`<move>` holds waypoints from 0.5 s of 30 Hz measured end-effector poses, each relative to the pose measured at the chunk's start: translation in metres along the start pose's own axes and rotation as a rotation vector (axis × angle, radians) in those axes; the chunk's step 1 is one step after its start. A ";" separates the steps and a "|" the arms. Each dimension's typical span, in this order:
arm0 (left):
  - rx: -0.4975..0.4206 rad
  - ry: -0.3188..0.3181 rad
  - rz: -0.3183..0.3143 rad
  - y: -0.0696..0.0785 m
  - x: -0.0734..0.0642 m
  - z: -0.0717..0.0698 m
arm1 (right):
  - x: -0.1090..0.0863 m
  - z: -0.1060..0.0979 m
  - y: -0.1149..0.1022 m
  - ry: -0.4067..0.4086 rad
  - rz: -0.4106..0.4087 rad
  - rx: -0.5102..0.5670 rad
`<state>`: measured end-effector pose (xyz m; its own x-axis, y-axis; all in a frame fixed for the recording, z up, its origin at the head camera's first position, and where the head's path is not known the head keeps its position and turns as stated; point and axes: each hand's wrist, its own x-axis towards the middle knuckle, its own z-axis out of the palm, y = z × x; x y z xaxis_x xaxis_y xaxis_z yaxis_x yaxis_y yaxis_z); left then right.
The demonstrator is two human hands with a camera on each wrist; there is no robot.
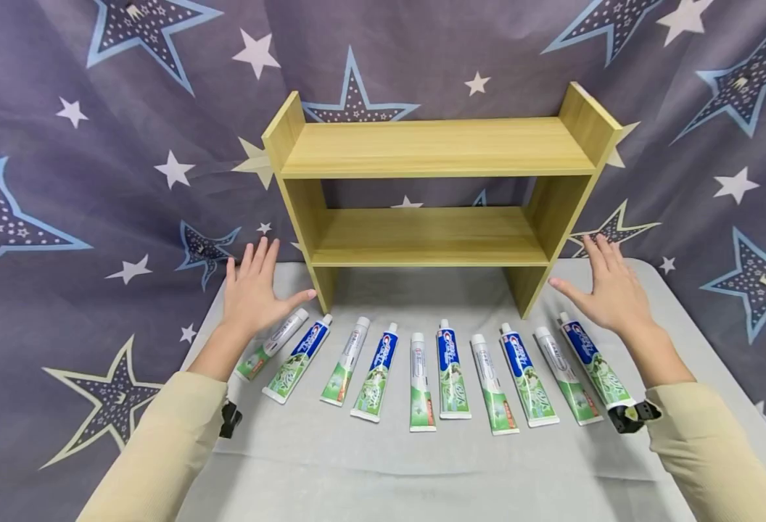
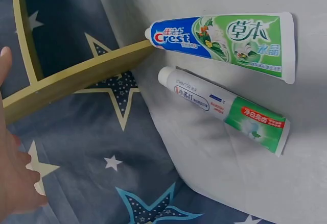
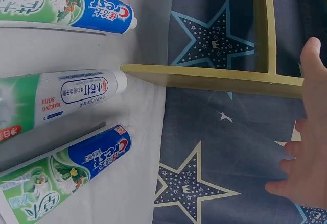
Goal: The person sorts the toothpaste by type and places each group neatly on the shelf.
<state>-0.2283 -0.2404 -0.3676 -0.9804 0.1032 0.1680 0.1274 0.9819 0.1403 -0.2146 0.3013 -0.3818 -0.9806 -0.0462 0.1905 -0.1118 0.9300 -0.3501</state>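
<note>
My left hand (image 1: 252,293) is spread with straight fingers at the left side of a two-tier wooden shelf (image 1: 431,148), its thumb tip close to the shelf's side panel. On the other side my right hand (image 1: 611,293) is held the same way, thumb pointing inward. Neither hand holds anything. Under the left hand lies a white-and-green toothpaste tube (image 2: 225,109), with a blue-and-green Crest toothpaste tube (image 2: 225,43) beside it. Nearest the right hand is another Crest tube (image 1: 595,359), next to a white-and-green tube (image 3: 61,96). Several such tubes alternate in a row before the shelf, caps toward it.
The shelf stands on a table with a light grey cloth (image 1: 383,478). Behind and around the table hangs a dark star-patterned curtain (image 1: 213,87). Both shelf boards are bare. A small black device (image 1: 627,417) sits at the right wrist.
</note>
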 end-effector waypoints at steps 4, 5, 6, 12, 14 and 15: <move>-0.021 -0.003 -0.011 -0.003 -0.003 0.003 | 0.000 0.000 -0.001 0.016 -0.006 0.045; -0.025 -0.005 -0.014 -0.004 -0.003 0.004 | 0.000 0.001 -0.001 0.021 -0.006 0.058; -0.030 -0.006 -0.019 -0.005 -0.004 0.004 | 0.000 0.001 -0.002 0.028 -0.006 0.069; -0.040 -0.019 -0.047 -0.012 -0.006 0.010 | -0.001 0.003 -0.005 0.071 0.003 0.149; -0.043 -0.024 -0.056 -0.015 -0.007 0.012 | -0.001 0.004 -0.007 0.098 0.000 0.184; -0.046 -0.025 -0.060 -0.017 -0.007 0.013 | -0.001 0.004 -0.008 0.114 -0.005 0.203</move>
<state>-0.2252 -0.2556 -0.3840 -0.9899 0.0492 0.1333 0.0748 0.9782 0.1939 -0.2136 0.2923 -0.3833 -0.9567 0.0018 0.2910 -0.1578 0.8369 -0.5241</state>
